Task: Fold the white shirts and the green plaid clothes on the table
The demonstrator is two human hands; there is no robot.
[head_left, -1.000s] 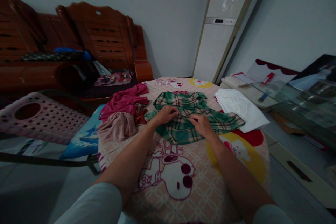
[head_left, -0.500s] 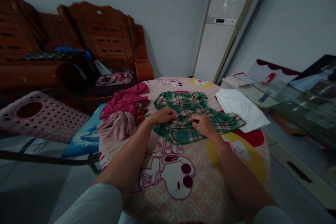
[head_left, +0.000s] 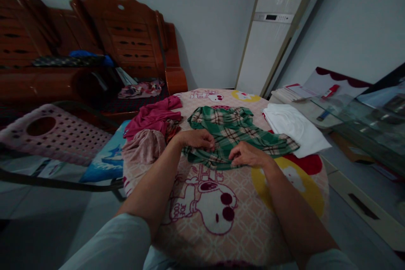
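A green plaid shirt (head_left: 229, 122) lies spread and wrinkled on the round table, one sleeve stretching to the right. My left hand (head_left: 198, 139) is on the shirt's left front part, its fingers curled together against the cloth. Close by on the right, my right hand (head_left: 248, 154) bends its fingers onto the cloth by the shirt's near edge. Both sets of fingertips are partly hidden, so how much fabric is between them is hard to see.
A pink cartoon-patterned cloth (head_left: 247, 211) covers the table. Magenta clothing (head_left: 153, 114) and a dusty-pink garment (head_left: 144, 145) are heaped left; a folded white garment (head_left: 292, 126) lies right. A pink chair (head_left: 68, 135) stands left, a glass-topped cabinet (head_left: 363, 122) right.
My right hand has moved nearer to me, to the shirt's near edge. My left hand has shifted slightly nearer too. The view has tilted a little; the shirt lies much as before.
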